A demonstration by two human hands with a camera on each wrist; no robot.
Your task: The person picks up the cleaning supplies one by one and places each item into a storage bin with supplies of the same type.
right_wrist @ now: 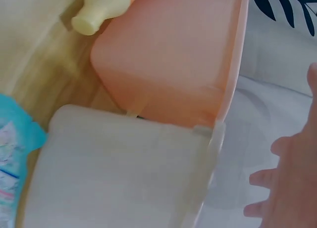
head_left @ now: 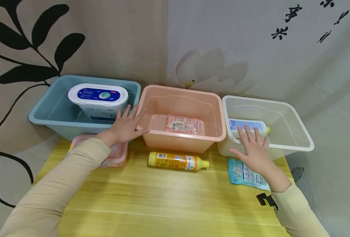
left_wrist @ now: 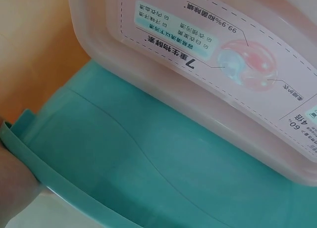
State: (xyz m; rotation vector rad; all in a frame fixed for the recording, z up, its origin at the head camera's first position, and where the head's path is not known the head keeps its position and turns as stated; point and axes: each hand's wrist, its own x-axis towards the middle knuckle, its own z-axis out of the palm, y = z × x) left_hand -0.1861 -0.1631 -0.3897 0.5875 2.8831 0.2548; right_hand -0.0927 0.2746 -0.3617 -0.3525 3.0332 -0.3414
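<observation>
My left hand [head_left: 124,126] spreads its fingers where the blue bin [head_left: 59,120] meets the pink bin [head_left: 181,141]. In the left wrist view, part of that hand [left_wrist: 17,188] lies against the blue bin's rim. Inside the blue bin stands a white tub [head_left: 99,102] with a dark blue label. A pink-lidded box [head_left: 120,154] sits in front of it, partly behind the forearm. My right hand [head_left: 256,151], fingers apart and holding nothing, is over the front rim of the white bin [head_left: 299,135]. That bin holds a white bottle [head_left: 262,126] with a yellow-green cap.
A pink packet [head_left: 184,125] lies in the pink bin. On the wooden table [head_left: 169,204], a yellow bottle [head_left: 178,161] lies before the pink bin. A light blue pouch [head_left: 244,174] rests under the right wrist, near a black clip-like piece [head_left: 265,199]. Behind hangs a printed curtain [head_left: 118,39].
</observation>
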